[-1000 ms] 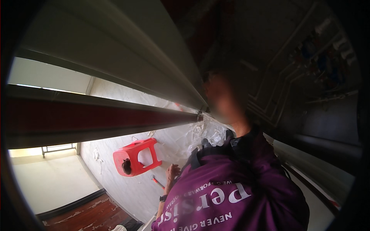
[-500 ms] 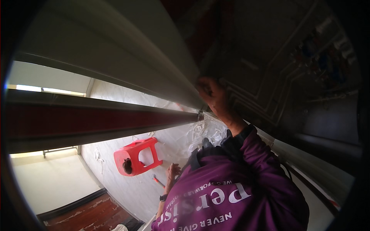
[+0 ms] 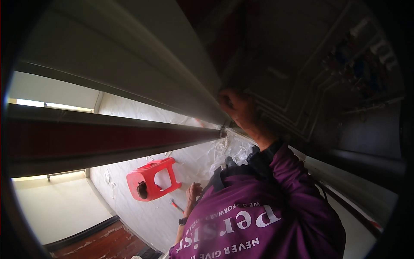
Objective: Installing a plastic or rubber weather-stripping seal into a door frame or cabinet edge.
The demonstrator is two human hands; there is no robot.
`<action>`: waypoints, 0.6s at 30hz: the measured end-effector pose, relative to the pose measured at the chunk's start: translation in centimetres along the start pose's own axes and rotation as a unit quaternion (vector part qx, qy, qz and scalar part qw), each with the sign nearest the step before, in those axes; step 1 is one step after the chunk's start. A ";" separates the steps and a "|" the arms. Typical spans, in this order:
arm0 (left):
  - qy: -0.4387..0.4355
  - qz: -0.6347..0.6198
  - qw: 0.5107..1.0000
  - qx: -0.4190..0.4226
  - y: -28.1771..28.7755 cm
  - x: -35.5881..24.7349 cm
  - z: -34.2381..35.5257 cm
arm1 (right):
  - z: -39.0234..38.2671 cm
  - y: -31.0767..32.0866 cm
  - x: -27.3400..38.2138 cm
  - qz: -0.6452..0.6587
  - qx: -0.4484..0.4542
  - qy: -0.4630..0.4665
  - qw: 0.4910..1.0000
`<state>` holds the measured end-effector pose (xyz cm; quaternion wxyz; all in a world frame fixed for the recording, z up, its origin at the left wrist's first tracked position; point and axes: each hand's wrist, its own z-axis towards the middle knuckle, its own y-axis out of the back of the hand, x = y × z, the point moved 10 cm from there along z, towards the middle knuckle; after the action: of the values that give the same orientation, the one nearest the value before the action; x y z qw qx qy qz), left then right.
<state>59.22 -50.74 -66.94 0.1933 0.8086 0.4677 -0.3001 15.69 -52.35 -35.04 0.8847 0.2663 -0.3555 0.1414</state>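
Observation:
My right hand (image 3: 236,102) is raised in dim light against the edge of a long grey panel (image 3: 164,64). Its fingers are curled, and shadow hides whatever lies between them. Low at my side hangs my left hand (image 3: 193,193), its fingers loosely apart and holding nothing. Beyond it on the floor stands a red plastic stool (image 3: 144,183) with a small dark brown thing (image 3: 141,190) on its seat. A thin tool with a red end (image 3: 174,203) lies on the floor between the stool and my left hand.
A dark red beam-like bar (image 3: 108,136) crosses on the left. Crumpled clear plastic sheeting (image 3: 233,146) lies below my right arm. Pipes or conduits (image 3: 293,114) run over the dark surface at right, near a blue and white cluster (image 3: 362,71). Brown wood-look boards (image 3: 103,241) show lower left.
The view has shifted a little, so the stool and beam sit slightly lower in the picture. My right hand stays by the panel edge; my left hand hangs as before.

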 end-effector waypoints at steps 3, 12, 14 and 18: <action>0.002 -0.030 0.999 0.011 0.0 -0.1 0.0 | -0.1 -0.5 -0.4 0.026 0.006 -0.022 0.999; 0.026 -0.038 0.999 -0.008 2.6 3.4 1.2 | -0.7 0.8 -1.5 0.119 -0.030 -0.085 0.989; 0.024 -0.026 0.999 -0.001 1.6 2.1 0.8 | -0.7 0.9 -1.5 0.093 -0.019 -0.079 0.992; 0.002 -0.028 1.000 -0.003 0.6 -0.5 -0.4 | -0.3 0.5 -0.8 0.046 -0.010 -0.033 0.998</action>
<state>59.65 -51.12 -66.32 0.1859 0.7952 0.4918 -0.3022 15.07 -51.83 -35.56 0.8676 0.2454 -0.3978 0.1697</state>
